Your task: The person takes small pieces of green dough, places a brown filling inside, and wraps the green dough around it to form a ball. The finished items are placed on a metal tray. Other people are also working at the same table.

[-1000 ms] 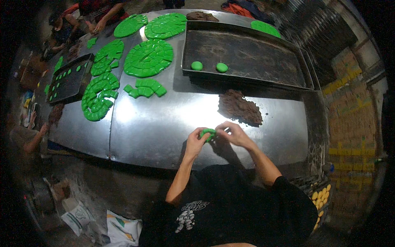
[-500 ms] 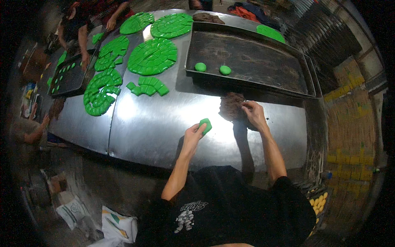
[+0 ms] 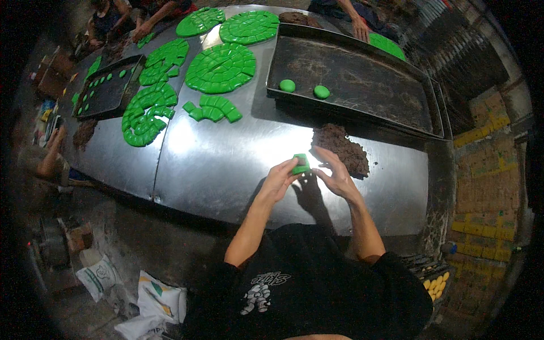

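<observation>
My left hand (image 3: 277, 180) pinches a flattened piece of green dough (image 3: 304, 166) above the metal table. A small brown lump (image 3: 301, 161) rests on that dough. Just to its right is my right hand (image 3: 338, 177), thumb and fingers apart, with nothing visible between them. Beyond the right hand a crumbly brown mass of filling (image 3: 343, 150) lies on the tabletop. Two round green dough balls (image 3: 287, 85) sit at the near left corner of a large dark baking tray (image 3: 357, 117).
Discs of cut green dough (image 3: 221, 68) and a partial row of pieces (image 3: 215, 108) cover the left of the table (image 3: 226, 175). A smaller tray (image 3: 107, 96) holds several green balls. Co-workers' hands (image 3: 360, 27) reach in at the far side. White sacks (image 3: 161, 303) lie on the floor.
My right hand has come away from the brown filling toward the left hand. A brown lump now shows on the green dough. A co-worker's hand has appeared beside the far right green disc.
</observation>
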Motion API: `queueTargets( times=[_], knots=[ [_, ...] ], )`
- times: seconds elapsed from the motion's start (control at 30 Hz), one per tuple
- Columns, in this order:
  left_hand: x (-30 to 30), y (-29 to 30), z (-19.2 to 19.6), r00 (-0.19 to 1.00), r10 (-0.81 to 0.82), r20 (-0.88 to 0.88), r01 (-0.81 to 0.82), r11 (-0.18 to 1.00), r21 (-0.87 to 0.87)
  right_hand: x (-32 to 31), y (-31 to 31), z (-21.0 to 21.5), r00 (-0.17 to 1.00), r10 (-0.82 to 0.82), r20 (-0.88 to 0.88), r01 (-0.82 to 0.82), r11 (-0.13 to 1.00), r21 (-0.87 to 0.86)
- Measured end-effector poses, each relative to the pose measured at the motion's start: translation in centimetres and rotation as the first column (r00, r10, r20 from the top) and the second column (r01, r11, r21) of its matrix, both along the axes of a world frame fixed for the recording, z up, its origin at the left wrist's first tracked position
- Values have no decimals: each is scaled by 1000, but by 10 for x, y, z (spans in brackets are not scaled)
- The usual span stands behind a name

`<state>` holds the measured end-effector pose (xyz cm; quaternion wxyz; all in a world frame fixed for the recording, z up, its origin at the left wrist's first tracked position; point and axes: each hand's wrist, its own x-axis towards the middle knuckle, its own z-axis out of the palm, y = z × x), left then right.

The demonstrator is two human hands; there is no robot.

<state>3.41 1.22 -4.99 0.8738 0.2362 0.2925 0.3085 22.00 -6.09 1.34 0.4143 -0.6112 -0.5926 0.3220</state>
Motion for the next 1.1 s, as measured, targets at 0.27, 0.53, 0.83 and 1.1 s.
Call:
queueTargets(
  times=[0.27, 0.53, 0.83, 1.1],
  knots=[
    [7, -12, 24, 835, 264, -482, 183, 694, 696, -19, 7, 8, 995, -25, 100, 12, 991, 130],
    [-16, -19, 32, 1000, 12, -20, -7, 977, 213, -15, 13, 5, 999, -15, 35, 13, 998, 55],
    [-26, -23, 23, 971, 161, 179, -155, 987, -48, -43, 21, 29, 987, 129, 94, -134, 990, 46],
    [-35, -18, 30, 955, 205, 214, -220, 974, 50, -47, 32, 21, 999, 52, -16, -53, 994, -90]
  ],
)
